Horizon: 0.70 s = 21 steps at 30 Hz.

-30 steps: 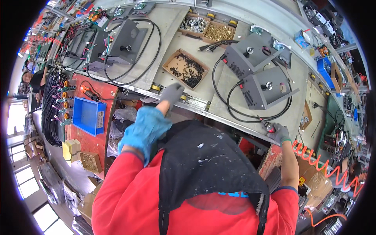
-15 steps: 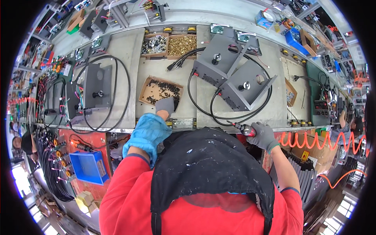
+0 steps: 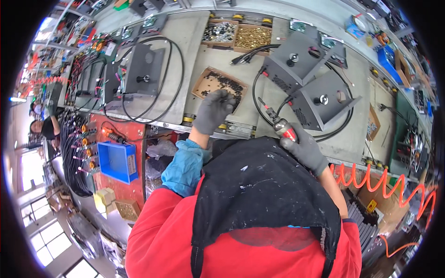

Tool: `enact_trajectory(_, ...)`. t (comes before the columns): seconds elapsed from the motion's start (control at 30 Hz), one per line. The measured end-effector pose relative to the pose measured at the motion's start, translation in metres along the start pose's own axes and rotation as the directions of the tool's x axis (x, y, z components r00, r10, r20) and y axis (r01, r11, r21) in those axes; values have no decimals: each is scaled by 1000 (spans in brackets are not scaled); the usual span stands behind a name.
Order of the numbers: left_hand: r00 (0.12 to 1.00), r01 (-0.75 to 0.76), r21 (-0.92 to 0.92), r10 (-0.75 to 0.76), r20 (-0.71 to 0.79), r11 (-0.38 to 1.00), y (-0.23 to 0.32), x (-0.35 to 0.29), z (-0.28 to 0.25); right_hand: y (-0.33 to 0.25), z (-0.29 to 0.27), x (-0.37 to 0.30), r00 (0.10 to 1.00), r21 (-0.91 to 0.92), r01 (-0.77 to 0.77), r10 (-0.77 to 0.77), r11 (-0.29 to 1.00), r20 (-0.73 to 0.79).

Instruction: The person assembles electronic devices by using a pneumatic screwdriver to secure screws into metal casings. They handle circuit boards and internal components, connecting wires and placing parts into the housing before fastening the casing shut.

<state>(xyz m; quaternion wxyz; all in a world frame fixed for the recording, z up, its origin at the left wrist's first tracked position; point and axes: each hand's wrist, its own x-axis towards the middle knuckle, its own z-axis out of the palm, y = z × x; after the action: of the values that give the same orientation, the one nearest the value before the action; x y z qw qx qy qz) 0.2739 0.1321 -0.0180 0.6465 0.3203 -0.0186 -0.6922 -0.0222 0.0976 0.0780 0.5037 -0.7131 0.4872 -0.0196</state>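
My left hand (image 3: 213,112), in a grey glove, is over the near edge of a shallow cardboard tray (image 3: 202,84) of small black screws (image 3: 225,81). Its fingers are curled together; what they hold, if anything, is too small to make out. In my gloved right hand (image 3: 307,150) is a red and grey power screwdriver (image 3: 284,129), its bit tilted up toward the far left. Just beyond the bit lie two bent dark grey metal housings, the near one (image 3: 309,115) overlapping the far one (image 3: 279,67). Each has a round black-and-silver knob and a black power cord.
Boxes of silver parts (image 3: 219,32) and brass-coloured parts (image 3: 252,38) stand beyond the tray. Another grey housing (image 3: 141,69) with a looped black cable lies left. A blue bin (image 3: 117,161) sits lower left. An orange coiled hose (image 3: 384,183) stretches to my right.
My left hand has drawn back from within the tray, its fingers now curled. My right hand has brought the screwdriver up and inward over the bench. The whole view has shifted.
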Motion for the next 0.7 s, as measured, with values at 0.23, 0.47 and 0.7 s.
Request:
enact_trajectory(0.23, 971, 93, -87, -71, 230, 992, -30, -2, 29, -14, 1, -11, 998, -80, 12, -7, 997, 57)
enact_trajectory(0.47, 949, 165, 17, -163, 270, 986, -52, 0, 43, -4, 1, -24, 1000, -30, -2, 2, 1000, -3)
enact_trajectory(0.7, 959, 86, 157, -125, 253, 984, -56, -2, 47, 6, 6, -26, 999, -57, 26, -28, 998, -34)
